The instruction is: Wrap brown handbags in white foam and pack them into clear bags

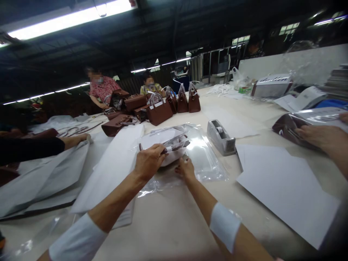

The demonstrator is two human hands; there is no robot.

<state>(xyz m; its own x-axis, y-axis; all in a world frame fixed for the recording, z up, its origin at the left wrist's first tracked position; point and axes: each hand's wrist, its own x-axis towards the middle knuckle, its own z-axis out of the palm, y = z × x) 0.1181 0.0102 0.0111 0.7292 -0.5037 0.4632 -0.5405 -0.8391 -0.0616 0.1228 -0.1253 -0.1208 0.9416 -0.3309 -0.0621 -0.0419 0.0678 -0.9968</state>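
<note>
A white-wrapped bundle (160,136) with dark brown bits at its edges lies before me, clear plastic around it. My left hand (149,162) is closed on the near upper edge of this plastic bag (175,148). At the bundle's lower right, my right hand (186,168) has its fingers curled in at the near side; what they pinch is too small to name. Beneath and to the right lie flat clear plastic sleeves (202,152). A grey tape dispenser (221,137) stands just beyond them on the right.
Brown handbags (160,111) stand across the table. White sheets (114,159) lie left, and white paper (285,188) lies right. At left, a co-worker's hand (76,141) holds grey sheeting (54,177). Another person's hand (318,137) grips a plastic-wrapped brown bag (285,127) at right.
</note>
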